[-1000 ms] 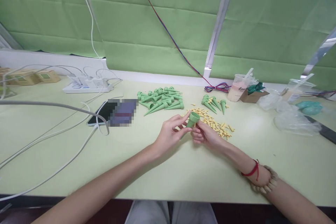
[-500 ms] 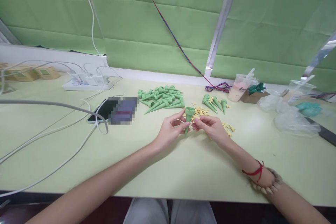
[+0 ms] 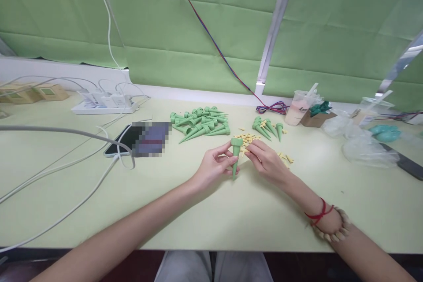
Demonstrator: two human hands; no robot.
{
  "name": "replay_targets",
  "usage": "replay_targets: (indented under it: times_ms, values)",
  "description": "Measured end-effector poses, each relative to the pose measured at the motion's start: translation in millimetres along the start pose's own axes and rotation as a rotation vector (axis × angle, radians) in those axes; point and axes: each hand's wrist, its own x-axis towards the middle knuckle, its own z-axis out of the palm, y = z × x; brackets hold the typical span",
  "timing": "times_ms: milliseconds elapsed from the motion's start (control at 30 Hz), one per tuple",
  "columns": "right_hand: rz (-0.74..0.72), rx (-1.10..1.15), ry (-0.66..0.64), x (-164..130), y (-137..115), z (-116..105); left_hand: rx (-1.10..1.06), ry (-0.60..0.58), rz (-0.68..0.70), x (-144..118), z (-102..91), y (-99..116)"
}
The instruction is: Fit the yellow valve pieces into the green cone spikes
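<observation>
- Turned more upright since the earlier frame, the green plastic spike [image 3: 236, 148] shows its broad collar side-on, where its mouth was visible.
- The right hand [image 3: 269, 163] has drawn slightly away from the spike; its fingertips are now by the scattered yellow pieces [image 3: 250, 138].
- The left hand [image 3: 213, 167] grasps the spike with thumb and fingers below the collar, its narrow tip pointing down, about midway between the front and back edges of the worktop [image 3: 205, 224].
- The right hand's grip is bunched, fingertips close together; whether a yellow piece is pinched there cannot be told.
- To work well here, the left grip should probably stay light but steady, with the collar left uncovered and the tip off the worktop.
- Fingertips rather than the palm would suit such small pieces, taken singly so that neighbours do not scatter.
- The heap of green spikes [image 3: 201, 124] and the smaller spike cluster [image 3: 258, 125] lie towards the back edge, apart from both hands.
</observation>
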Motion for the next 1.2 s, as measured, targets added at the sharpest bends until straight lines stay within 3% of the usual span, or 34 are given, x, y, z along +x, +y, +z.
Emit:
replay_targets:
  times_ms: [67, 200, 300, 367, 467, 600, 733, 900, 1100, 1167, 1200]
  values:
    - [0.047, 0.066, 0.03, -1, -4, 3, 0.026, 0.015, 0.057, 0, 0.5, -3]
    - [0.285, 0.34, 0.031, -2, -16, 8, 0.144, 0.041, 0.234, -3, 2.7, -6]
    - [0.374, 0.478, -0.014, -1, -19, 9, 0.147, 0.046, 0.232, -4, 4.7, -5]
    - [0.339, 0.372, -0.03, -1, -17, 8, 0.06, 0.035, 0.13, -4, 4.9, -3]
    - [0.172, 0.078, 0.026, 0, -9, 4, -0.028, 0.021, 0.019, -2, 2.7, 0]
    - [-0.05, -0.192, 0.102, 1, 0, 3, -0.053, 0.007, -0.005, -1, 0.2, 3]
    - [-0.08, -0.249, 0.031, 0, 1, 10, -0.047, 0.017, -0.045, -3, 2.3, 3]
    - [0.148, 0.049, -0.044, -3, -3, 13, 0.0, 0.015, -0.02, -1, 2.1, -3]
    - [0.6, 0.958, -0.296, 3, -6, 10, 0.163, 0.027, 0.156, 3, -1.7, -11]
    - [0.647, 1.014, -0.326, 4, -8, 8, 0.107, 0.011, 0.093, 3, -0.9, -9]
    - [0.63, 0.933, -0.307, 4, -9, 7, 0.063, 0.008, 0.051, 3, -0.5, -7]
